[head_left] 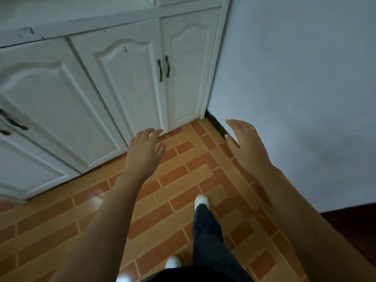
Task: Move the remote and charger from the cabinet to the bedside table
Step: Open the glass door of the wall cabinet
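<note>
A white cabinet (122, 82) with closed panelled doors fills the upper left of the head view. Two dark handles (163, 68) sit side by side on its right pair of doors. My left hand (145, 148) is held out low in front of the cabinet's base, fingers apart and empty. My right hand (243, 142) reaches forward near the wall corner, also open and empty. No remote, charger or bedside table is visible.
A pale wall (295, 88) stands at the right, with a dark skirting strip (215, 123) meeting the cabinet's corner. The floor (183, 190) is orange and brown tile. My leg in dark trousers and white shoes (201, 201) steps forward. Another door handle (12, 122) shows at far left.
</note>
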`<state>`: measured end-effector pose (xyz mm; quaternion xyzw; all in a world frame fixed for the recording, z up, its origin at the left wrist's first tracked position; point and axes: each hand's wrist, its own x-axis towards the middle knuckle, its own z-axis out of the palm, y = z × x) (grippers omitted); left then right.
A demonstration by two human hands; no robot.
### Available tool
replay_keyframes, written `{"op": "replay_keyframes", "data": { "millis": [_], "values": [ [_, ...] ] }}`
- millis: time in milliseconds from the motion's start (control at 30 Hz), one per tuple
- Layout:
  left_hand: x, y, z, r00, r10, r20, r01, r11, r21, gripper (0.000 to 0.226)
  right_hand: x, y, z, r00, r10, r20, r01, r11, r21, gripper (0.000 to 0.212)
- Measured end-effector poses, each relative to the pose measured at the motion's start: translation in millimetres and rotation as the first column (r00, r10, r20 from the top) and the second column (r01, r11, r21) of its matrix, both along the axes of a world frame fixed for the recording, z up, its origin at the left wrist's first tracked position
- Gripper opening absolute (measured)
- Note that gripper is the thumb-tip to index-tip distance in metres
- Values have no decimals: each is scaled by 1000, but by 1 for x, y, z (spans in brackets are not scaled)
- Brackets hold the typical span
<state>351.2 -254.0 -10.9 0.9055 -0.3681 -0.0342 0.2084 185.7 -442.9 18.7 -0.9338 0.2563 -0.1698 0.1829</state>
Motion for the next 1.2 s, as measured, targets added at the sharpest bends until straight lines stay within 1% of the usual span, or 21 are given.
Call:
{"op": "replay_keyframes", "data": {
  "millis": [100,233,433,667,867,967,1200],
  "values": [
    [29,-34,-2,1000,21,10,-21,999,23,39,35,-40,-4,999,36,15,-36,999,19,37],
    [64,-89,2,1000,17,-19,-16,998,57,39,78,-97,-5,997,72,13,-73,995,61,38],
    [114,-153,15,996,84,-17,-84,996,32,39,146,-171,0,983,182,-8,-181,979,90,39],
    [168,-181,16,987,161,16,-162,987,23,38,215,-204,-2,967,255,-7,-253,962,101,42],
    [230,-200,14,985,170,38,-171,985,12,41,277,-221,-5,966,257,-18,-254,963,93,41],
    [271,-214,17,990,129,62,-130,991,14,43,313,-230,-2,972,235,-5,-234,970,69,41],
    [359,-240,25,987,-69,142,65,997,30,44,385,-232,8,995,97,34,-100,991,84,41]
  ]
}}
